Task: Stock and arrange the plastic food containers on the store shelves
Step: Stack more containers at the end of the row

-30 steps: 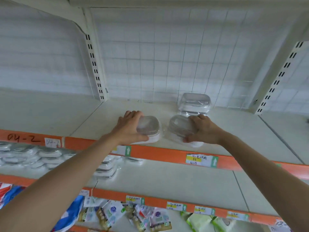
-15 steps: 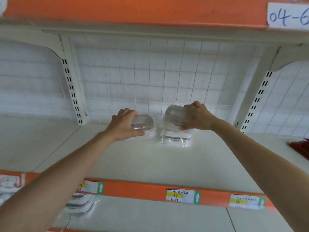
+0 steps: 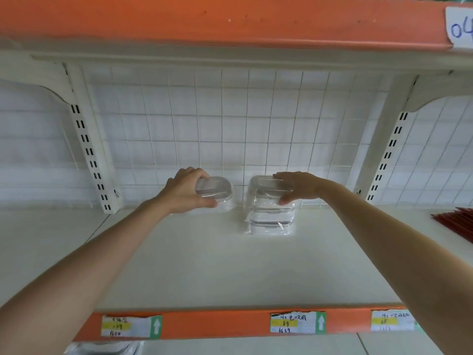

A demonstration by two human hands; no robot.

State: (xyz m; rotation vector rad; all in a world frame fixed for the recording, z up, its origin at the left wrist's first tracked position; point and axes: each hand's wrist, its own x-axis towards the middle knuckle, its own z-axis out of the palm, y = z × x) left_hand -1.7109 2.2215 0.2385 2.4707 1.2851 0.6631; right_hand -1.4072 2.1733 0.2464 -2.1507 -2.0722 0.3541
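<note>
left hand (image 3: 185,192) grips a clear rounded plastic container (image 3: 214,192), just left of the stack of clear containers (image 3: 270,211) under the flat right hand (image 3: 298,188).

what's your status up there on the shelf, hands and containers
Left hand grips single container at shelf back. Right hand flat on top of stack. Nothing in the way.
</note>
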